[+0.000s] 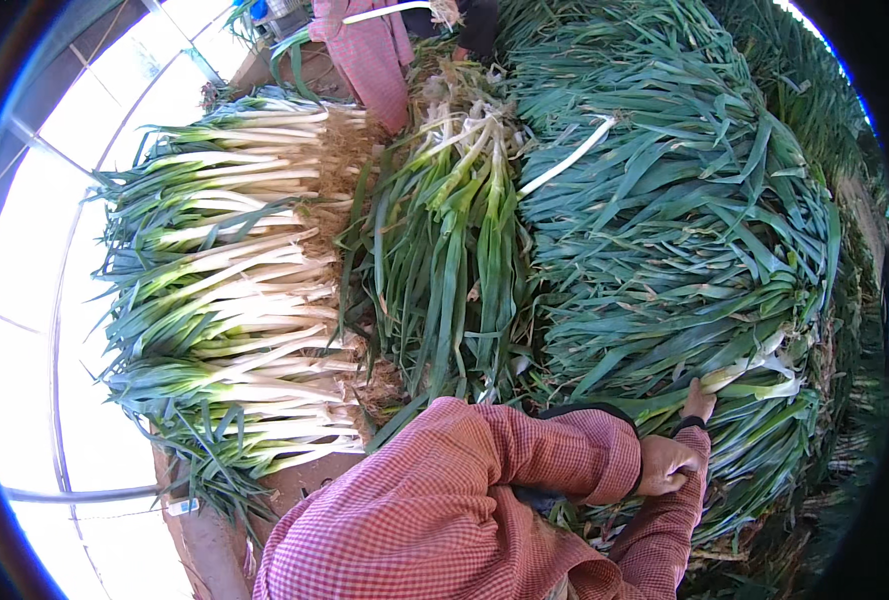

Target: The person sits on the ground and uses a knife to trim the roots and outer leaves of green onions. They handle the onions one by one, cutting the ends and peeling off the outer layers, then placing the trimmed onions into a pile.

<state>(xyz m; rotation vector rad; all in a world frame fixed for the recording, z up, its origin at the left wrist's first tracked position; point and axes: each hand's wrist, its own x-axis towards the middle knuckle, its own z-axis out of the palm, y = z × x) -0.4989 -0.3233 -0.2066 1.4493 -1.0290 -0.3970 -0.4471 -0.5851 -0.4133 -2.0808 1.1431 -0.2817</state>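
Note:
My right hand [698, 403] reaches out over the heap at the right and closes around a leek [744, 367]. That leek's pale stalk and peeling outer skin point up and right, its leaves trailing left. My left hand [668, 465] crosses in front with curled fingers, next to my right sleeve [673, 506]. What lies inside those fingers is hidden, so I cannot tell if they grip the cloth. Around both hands spreads a deep heap of untrimmed leeks [669, 247], mostly green leaves.
To the left, cleaned leeks [264, 292] form a long row, white stalks and roots pointing right. Between the heaps lie loose leaves and peelings [444, 247]. One white leek stalk [568, 157] rests on the green heap. Another person [362, 60] in a checked garment works at the top beside a leek.

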